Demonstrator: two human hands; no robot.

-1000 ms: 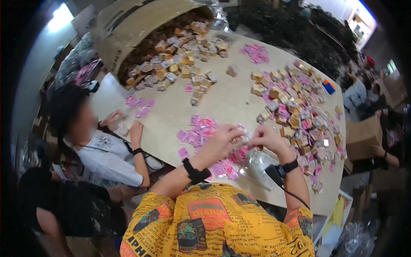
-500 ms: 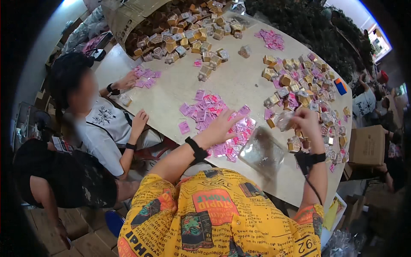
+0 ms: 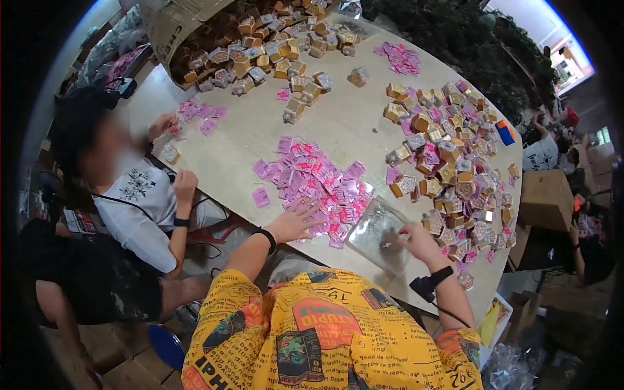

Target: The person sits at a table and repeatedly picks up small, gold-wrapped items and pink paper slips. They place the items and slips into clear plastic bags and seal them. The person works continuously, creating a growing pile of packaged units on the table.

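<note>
My left hand [image 3: 294, 222] lies with its fingers spread on the near left edge of a heap of small flat pink packets [image 3: 305, 170]. Over a clear, shallow plastic tray [image 3: 370, 227] at the table's near edge hovers my right hand [image 3: 419, 242]. Its thumb and fingers are bent together near a small shiny speck; whatever is between them is too small to make out. Just beyond it, a broad pile of little gold boxes with clear faceted tops [image 3: 448, 172] covers the right side, with pink packets mixed in.
At the left edge sits a co-worker [image 3: 140, 201], hands by a smaller group of pink packets [image 3: 208, 125]. A cardboard carton [image 3: 179, 23] spills gold boxes at the back left. More packets [image 3: 398, 58] lie at the far edge, an orange-and-blue object [image 3: 505, 132] at the right.
My right hand has moved nearer and left, from the gold boxes to the tray, and no longer holds the clear plastic piece. My left hand has drawn back left across the packets.
</note>
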